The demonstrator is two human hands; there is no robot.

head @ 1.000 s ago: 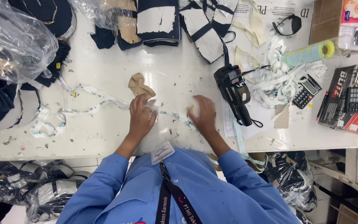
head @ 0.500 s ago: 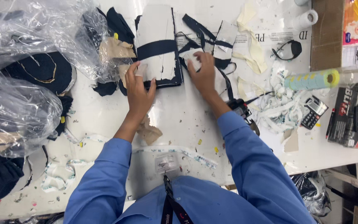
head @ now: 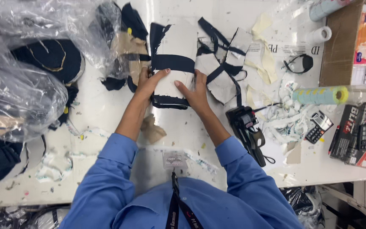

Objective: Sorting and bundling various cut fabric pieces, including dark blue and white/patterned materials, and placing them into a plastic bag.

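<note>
Head view: a folded dark garment wrapped round a white card [head: 172, 63] lies flat on the white table [head: 106, 123], between a clear plastic bag [head: 26, 76] and a black label gun [head: 247, 129]. It appears light, with a stiff card core under soft cloth; best taken by its two side edges. The left hand [head: 148, 82] presses its left edge, fingers spread. The right hand [head: 196, 93] rests open on the lower right corner, fingers apart, not clamped.
</note>
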